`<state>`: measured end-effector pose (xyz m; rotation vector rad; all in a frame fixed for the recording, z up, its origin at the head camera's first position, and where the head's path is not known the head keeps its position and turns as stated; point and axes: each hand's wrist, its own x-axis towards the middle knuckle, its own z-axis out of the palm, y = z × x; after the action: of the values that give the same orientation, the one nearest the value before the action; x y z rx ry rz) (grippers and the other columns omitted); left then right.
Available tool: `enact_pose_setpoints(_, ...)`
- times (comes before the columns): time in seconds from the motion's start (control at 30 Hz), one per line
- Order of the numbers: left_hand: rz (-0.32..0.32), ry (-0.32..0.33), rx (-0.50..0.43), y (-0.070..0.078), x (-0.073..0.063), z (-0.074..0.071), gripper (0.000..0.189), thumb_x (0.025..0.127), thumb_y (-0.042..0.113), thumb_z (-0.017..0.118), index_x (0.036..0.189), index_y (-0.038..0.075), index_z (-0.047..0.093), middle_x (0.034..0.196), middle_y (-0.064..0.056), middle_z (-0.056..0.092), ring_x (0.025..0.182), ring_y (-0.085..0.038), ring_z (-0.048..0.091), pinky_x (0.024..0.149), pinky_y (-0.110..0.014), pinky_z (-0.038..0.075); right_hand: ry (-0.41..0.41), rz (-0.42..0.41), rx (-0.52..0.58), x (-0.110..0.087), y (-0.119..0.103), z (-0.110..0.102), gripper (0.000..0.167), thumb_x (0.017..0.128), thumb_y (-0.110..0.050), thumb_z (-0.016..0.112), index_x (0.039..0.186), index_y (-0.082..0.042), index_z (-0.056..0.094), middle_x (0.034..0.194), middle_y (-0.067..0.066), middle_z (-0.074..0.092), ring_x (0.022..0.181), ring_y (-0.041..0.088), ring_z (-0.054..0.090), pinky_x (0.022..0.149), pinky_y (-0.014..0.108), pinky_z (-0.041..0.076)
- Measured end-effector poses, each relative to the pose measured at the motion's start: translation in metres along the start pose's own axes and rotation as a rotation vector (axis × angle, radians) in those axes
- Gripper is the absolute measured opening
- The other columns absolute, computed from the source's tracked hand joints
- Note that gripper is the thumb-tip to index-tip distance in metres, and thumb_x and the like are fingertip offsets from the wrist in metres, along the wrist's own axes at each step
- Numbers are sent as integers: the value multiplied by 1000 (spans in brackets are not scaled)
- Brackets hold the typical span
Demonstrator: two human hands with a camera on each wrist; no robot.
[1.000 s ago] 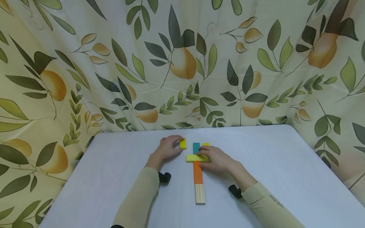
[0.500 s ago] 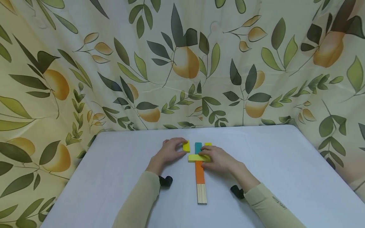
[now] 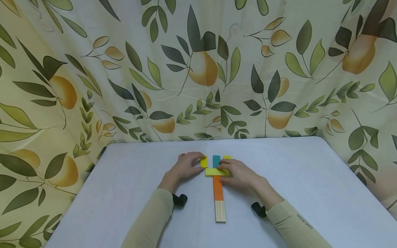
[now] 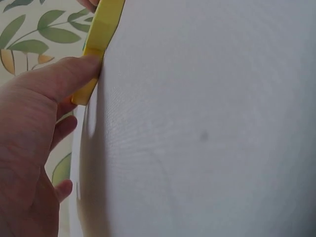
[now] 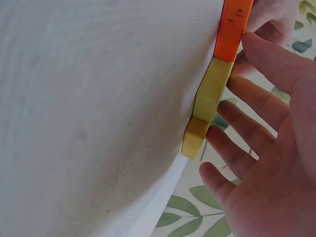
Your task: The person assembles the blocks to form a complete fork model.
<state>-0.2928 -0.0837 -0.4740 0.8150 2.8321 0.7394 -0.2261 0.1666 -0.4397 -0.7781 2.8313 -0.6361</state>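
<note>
My left hand (image 3: 185,167) pinches a small yellow block (image 3: 203,162) between thumb and fingers. That block's near end meets the left part of a yellow-green bar (image 3: 212,172), as the left wrist view also shows. The bar lies crosswise between a teal block (image 3: 216,160) and an orange block (image 3: 217,190), with a striped bare-wood block (image 3: 220,211) at the near end. My right hand (image 3: 238,174) touches the bar and its neighbours with outstretched fingers. A second yellow block (image 5: 194,139) adjoins the bar's right part; the hand partly hides it in the head view.
All the blocks lie flat on a table (image 3: 124,193) covered in white cloth. A curtain (image 3: 198,103) with a fruit-and-leaf print hangs behind the far edge and along both sides. Each wrist carries a black camera mount (image 3: 180,200).
The left hand has slid the yellow block right and nearer, from apart to against the yellow-green bar. My right hand has stayed over the bar; the whole view has shifted slightly.
</note>
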Motion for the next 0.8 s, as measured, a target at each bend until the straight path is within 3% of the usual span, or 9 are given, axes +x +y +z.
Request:
enact_pose_setpoints(0.4,1,-23,26,2,-3,0,48,93,33,72,139,24,61,152,3,48,143,-19,37,116,-55,21,-8,-2,-8,2,1,1,45,91,-31,76,131,-12,69,143,13,54,132,39,48,108,59,37)
enact_pose_setpoints(0.8,31,-15,-14,0,1,0,44,93,27,72,137,22,63,141,6,58,137,-16,44,115,-52,22,0,-16,-1,3,6,2,46,91,-30,76,131,-10,68,143,14,54,132,39,48,109,58,36)
